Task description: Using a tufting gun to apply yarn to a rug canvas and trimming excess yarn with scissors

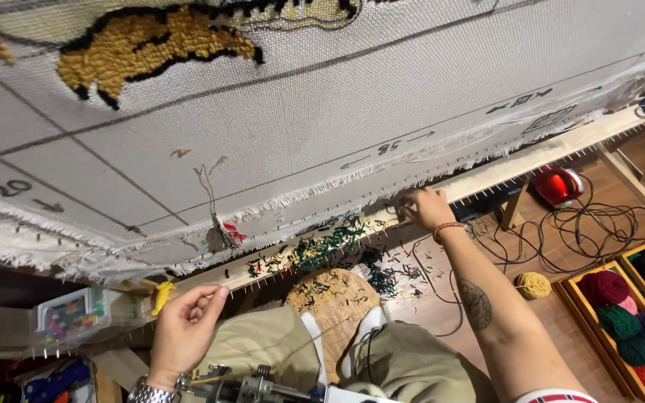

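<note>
Two hands busy: left hand (185,319) pinching thin yarn strand (315,337), right hand (425,207) fingering far canvas edge (382,195), grip unclear.

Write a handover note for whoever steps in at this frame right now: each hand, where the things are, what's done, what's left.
Left hand: fingers pinched on a thin yellow strand; grip shut, just below the yellow yarn tuft.
Right hand: fingertips at the wooden frame bar, under the frayed edge of the backing cloth; what it holds cannot be seen.
Tufting gun rests on the lap.
Done: a yellow-and-black tufted patch at the cloth's top.
Left: most of the gridded cloth is bare. Yarn clippings litter the bar and stool; yarn balls sit in a box to the right.
</note>
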